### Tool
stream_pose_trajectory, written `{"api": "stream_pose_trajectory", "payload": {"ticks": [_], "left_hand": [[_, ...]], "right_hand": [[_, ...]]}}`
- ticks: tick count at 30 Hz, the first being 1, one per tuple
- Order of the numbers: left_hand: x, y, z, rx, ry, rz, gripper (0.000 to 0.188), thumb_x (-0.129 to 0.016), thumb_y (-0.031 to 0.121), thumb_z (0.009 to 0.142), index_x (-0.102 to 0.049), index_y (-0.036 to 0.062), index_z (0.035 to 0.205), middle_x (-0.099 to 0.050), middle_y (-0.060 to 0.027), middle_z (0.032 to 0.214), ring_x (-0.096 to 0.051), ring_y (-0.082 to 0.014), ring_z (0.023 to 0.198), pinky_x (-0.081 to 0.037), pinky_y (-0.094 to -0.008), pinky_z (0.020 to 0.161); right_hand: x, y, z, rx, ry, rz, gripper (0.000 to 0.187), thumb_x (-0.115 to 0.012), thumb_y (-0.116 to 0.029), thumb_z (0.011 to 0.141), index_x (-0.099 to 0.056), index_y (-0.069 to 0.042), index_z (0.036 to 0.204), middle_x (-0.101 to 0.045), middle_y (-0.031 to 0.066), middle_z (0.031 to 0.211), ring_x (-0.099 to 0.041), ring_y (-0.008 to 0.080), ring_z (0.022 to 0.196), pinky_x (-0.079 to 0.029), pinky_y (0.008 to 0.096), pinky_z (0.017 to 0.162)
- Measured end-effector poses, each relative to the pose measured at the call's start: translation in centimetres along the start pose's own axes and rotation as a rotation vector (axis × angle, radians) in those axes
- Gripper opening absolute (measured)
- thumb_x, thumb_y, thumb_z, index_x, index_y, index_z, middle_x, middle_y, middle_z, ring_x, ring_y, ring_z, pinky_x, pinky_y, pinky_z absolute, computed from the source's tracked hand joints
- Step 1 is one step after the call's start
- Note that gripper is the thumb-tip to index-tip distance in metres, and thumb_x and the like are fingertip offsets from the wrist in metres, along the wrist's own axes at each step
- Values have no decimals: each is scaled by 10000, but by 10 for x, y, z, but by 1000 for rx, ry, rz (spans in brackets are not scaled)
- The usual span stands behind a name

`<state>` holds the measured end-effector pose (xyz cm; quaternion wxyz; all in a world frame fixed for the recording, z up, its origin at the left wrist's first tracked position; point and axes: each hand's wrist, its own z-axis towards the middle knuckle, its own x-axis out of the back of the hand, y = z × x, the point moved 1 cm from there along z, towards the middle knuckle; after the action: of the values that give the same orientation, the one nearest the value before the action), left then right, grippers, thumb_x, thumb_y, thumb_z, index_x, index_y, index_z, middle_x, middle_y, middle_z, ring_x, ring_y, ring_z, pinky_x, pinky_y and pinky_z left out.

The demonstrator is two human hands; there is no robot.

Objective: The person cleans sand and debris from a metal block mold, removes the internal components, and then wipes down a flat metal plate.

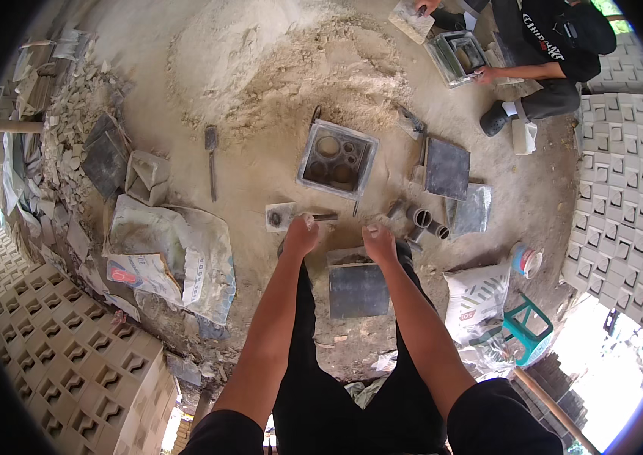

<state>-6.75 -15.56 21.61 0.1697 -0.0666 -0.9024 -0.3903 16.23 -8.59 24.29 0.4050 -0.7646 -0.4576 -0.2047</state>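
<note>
While crumpled grey cement sacks point(185, 258) are lying at nine o'clock, I am curling my left hand point(301, 235) shut by a small metal bar point(324, 218), my right hand point(379, 241) clenching empty; the square mould point(337, 159) is sitting at twelve, within reach, a white printed sack point(477, 296) slumping at four.

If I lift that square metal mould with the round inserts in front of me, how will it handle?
The square mould looks like rigid metal, so probably stiff, not floppy. It seems packed with round inserts and some mix, so likely heavy for its size. Its flat base on the sandy ground suggests it won't roll; dusty walls may feel gritty rather than slick.
</note>
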Motion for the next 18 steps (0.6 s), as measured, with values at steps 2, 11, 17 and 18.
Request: {"api": "stream_pose_trajectory", "payload": {"ticks": [2, 11, 17, 18], "left_hand": [[-4, -22, 13, -29, 48, -66, 307, -604, 247, 859, -641, -32, 979, -631, -268, 1034, -604, -401, 1022, -474, -463, 856], [-25, -44, 52, -35, 308, 137, 495, -664, 325, 841, -539, -16, 1178, -562, -233, 1159, -530, -387, 1128, -439, -476, 918], [-40, 0, 166, -21, 545, 305, 717, -669, 371, 839, -365, 3, 1375, -391, -225, 1394, -359, -391, 1330, -306, -537, 1064], [-36, -3, 182, -25, 619, 311, 735, -678, 372, 832, -358, 3, 1381, -384, -224, 1397, -359, -394, 1329, -298, -538, 1070]], "right_hand": [[-3, -11, 2, -14, -46, 5, 433, -605, -363, 858, -613, -8, 1105, -659, 232, 1063, -606, 401, 1047, -467, 468, 915], [-30, 2, 93, -81, 37, -128, 658, -615, -422, 844, -481, 73, 1257, -572, 286, 1210, -534, 418, 1163, -409, 451, 1001], [-68, -2, 239, -44, 431, 8, 937, -611, -528, 846, -242, 124, 1408, -396, 309, 1398, -388, 407, 1321, -323, 463, 1097], [-72, -12, 249, -21, 415, 30, 916, -605, -515, 855, -245, 126, 1401, -406, 306, 1388, -391, 407, 1317, -323, 464, 1096]]}}
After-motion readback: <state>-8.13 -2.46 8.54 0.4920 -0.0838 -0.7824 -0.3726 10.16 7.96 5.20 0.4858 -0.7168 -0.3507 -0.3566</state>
